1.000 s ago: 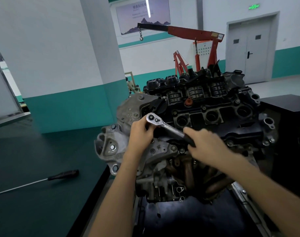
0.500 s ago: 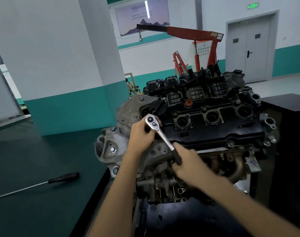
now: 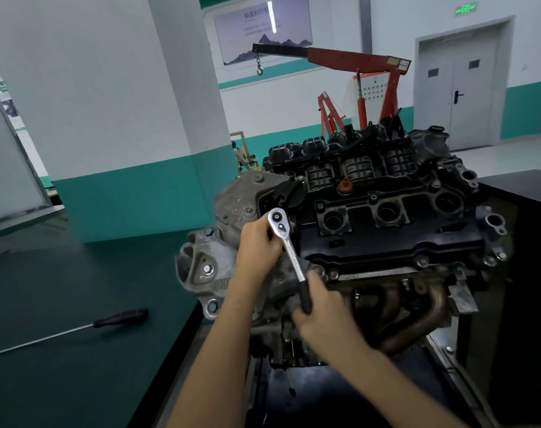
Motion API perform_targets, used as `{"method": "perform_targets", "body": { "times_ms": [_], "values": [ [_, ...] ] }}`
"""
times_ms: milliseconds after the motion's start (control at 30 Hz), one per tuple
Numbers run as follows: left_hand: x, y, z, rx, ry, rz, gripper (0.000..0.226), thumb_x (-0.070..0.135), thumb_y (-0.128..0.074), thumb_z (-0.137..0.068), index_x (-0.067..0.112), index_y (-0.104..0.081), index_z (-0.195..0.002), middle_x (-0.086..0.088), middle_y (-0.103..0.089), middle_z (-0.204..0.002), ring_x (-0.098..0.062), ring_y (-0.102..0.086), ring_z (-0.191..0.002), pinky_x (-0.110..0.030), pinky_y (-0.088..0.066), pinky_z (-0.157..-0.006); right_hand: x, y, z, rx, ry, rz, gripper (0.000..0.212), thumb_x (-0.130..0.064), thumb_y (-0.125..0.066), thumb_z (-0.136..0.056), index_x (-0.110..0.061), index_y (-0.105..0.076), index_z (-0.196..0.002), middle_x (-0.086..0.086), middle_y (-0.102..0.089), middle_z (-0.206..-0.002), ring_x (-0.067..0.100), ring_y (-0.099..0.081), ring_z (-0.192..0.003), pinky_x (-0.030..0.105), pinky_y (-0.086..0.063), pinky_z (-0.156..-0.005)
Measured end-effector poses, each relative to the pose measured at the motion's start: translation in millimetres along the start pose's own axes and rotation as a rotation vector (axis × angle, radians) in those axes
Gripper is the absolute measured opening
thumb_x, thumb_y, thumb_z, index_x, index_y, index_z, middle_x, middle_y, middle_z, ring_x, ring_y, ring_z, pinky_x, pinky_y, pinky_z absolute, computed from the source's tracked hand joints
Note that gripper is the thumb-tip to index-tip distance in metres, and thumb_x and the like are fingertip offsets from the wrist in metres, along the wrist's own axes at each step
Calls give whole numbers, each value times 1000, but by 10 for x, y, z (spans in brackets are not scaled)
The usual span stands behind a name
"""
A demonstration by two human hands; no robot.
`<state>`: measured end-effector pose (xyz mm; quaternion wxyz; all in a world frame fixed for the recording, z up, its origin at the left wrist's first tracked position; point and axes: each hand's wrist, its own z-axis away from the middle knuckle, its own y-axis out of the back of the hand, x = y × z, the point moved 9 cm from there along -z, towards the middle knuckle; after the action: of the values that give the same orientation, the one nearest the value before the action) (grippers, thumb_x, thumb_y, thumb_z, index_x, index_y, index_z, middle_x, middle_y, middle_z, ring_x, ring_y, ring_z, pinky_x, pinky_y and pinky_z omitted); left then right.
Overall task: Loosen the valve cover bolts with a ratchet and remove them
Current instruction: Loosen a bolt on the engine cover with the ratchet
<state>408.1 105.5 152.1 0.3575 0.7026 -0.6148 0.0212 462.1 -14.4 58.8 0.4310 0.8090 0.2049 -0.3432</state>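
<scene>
Ratchet (image 3: pixel 289 251), chrome, black-handled, at black valve cover's (image 3: pixel 386 239) nine o'clock: left hand (image 3: pixel 258 247) gripping head, right hand (image 3: pixel 323 315) gripping handle.

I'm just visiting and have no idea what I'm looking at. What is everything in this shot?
engine: one, grey and black, centre
valve cover: one, black, top of the engine
valve cover bolts: several, silver, along the cover's front edge
ratchet: one, silver with black grip, head at the cover's left end
exhaust manifold: one, rusty brown, engine's front
screwdriver: one, black handle, lying on the table, left
table: one, dark green, left
engine hoist: one, red and black, background
double door: one, grey, back right
pillar: one, white and teal, back left
left hand: one, holds the ratchet's head
right hand: one, grips the ratchet's black grip
</scene>
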Motion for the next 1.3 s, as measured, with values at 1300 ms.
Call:
{"method": "perform_targets", "body": {
  "times_ms": [1300],
  "values": [
    [99, -1, 11, -53, -71, 42, 17, 4, -60, -92, 13, -71, -101, 11, -64, -72, -11, -57, -63, -13, -39, -61, 33, 1069, -642, -173, 253, 707, 22, -17, -60, -86, -23, -48, -103, -5, -46, -66, 20, -50, -58, 31, -36, -52]
  ]
}}
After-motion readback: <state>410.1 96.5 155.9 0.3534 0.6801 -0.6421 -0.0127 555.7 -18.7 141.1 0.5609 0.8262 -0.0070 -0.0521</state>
